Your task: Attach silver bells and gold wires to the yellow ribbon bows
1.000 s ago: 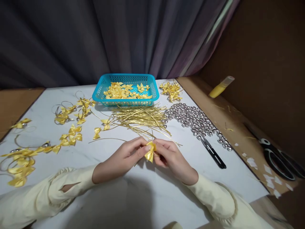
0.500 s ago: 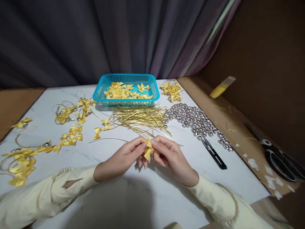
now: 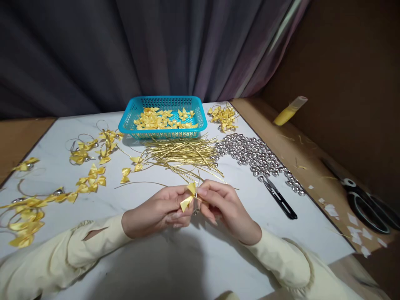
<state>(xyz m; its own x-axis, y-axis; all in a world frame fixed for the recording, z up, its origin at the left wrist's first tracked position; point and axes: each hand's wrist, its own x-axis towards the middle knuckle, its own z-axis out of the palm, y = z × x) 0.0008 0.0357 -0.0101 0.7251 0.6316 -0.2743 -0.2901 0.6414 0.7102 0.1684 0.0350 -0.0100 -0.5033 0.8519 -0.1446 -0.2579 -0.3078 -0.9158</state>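
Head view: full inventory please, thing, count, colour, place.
basket: one, turquoise, far centre of table, holds many yellow bows
gold strips: a pile, gold, in front of basket
silver beads: many, silver, right of the strips
snips: one, black, near the beads' end
scissors: one, black handles, brown surface at right
glue tube: one, yellow, far right
finished bows: many, yellow, some with loops, left half of table; another cluster right of basket
paper scraps: several, white, right edge
table: one, white marbled
curtain: dark, behind
bow: one, yellow, pinched between both hands
left hand: on the bow
right hand: on the bow
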